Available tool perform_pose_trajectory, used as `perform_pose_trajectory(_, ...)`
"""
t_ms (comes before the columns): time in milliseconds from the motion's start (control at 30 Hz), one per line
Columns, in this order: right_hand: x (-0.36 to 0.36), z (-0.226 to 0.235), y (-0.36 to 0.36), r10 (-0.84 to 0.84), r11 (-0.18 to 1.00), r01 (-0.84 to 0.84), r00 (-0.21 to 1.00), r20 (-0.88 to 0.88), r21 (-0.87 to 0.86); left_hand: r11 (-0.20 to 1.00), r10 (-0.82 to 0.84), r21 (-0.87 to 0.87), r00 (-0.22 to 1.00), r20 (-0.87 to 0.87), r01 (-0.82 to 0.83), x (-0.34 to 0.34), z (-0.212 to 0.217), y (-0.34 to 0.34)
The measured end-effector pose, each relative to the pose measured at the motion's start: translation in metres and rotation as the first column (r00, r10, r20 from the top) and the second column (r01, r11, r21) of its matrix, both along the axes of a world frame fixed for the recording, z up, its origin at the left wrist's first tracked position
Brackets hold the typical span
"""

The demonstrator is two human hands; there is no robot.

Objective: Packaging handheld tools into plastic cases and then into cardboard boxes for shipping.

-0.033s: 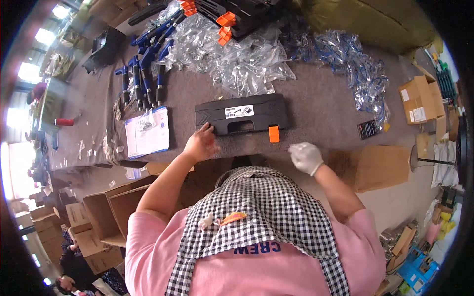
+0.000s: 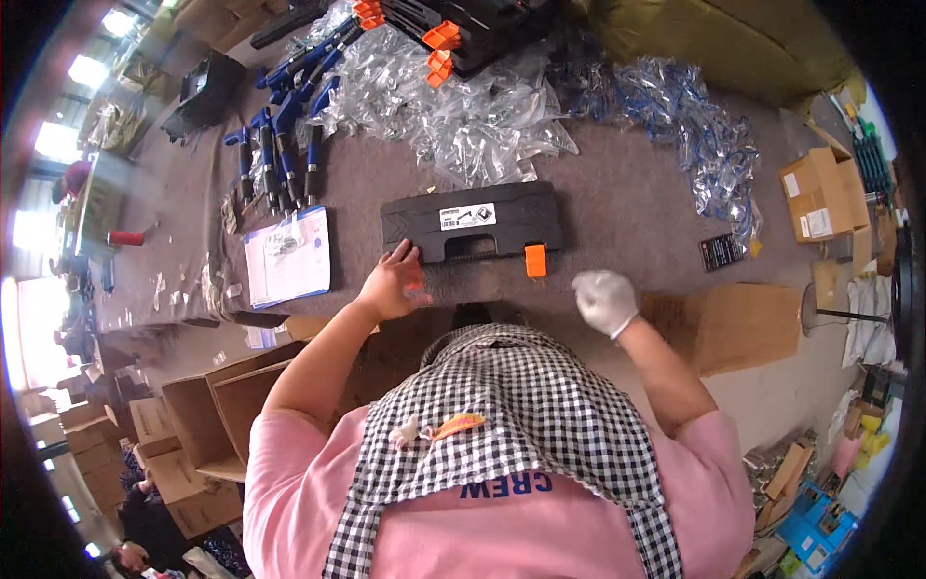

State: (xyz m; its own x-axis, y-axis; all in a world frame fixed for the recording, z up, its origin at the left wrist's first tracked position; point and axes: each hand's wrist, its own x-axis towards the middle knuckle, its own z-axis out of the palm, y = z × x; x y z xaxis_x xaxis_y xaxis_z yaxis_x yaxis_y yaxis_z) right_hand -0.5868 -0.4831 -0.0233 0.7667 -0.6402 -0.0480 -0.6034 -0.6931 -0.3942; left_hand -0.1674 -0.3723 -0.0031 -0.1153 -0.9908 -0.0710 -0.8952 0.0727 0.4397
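Note:
A closed black plastic tool case lies flat on the brown-grey cloth in front of me. It has a white picture label on top, a handle gap in its near edge and an orange latch hanging at the near right. My left hand, bare, touches the case's near left corner with its fingertips apart. Beside its thumb is a blurred orange-red patch, perhaps a second latch. My right hand, in a white glove, is over the table's near edge, right of the case and apart from it. Motion blur hides its fingers.
Clear plastic bags pile up behind the case, with stacked black cases beyond. Blue-handled tools and a paper sheet lie left. Blue bagged parts, a small black packet and a cardboard box are right.
My right hand has moved slightly to the right, away from the orange latch. The left hand stays at the case's near left corner. The case has barely moved.

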Motion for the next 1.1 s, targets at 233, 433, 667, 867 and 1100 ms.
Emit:
perform_pose_trajectory(233,0.135,0.055,-0.05,0.07,0.991,-0.122,0.815,-0.575,-0.052,0.997,-0.055,0.061,0.979,0.199,0.044,0.012,0.005,-0.038)
perform_pose_trajectory(433,0.137,0.022,-0.053,0.073,0.982,-0.153,0.841,-0.536,-0.106,0.976,-0.106,0.217,0.912,0.397,0.019,0.007,-0.007,-0.04)
perform_pose_trajectory(667,0.138,0.011,-0.05,0.046,0.964,-0.184,0.824,-0.565,-0.19,0.988,-0.117,0.135,0.924,0.364,0.072,0.013,-0.018,-0.037)
perform_pose_trajectory(867,0.136,0.018,-0.046,0.019,0.965,-0.157,0.841,-0.541,-0.21,0.996,-0.07,0.085,0.901,0.428,0.037,0.006,-0.034,-0.024)
perform_pose_trajectory(1100,0.096,0.014,-0.029,-0.175,0.982,0.16,0.972,-0.154,-0.105,0.946,-0.117,-0.256,0.948,0.296,0.197,-0.081,-0.018,-0.033)
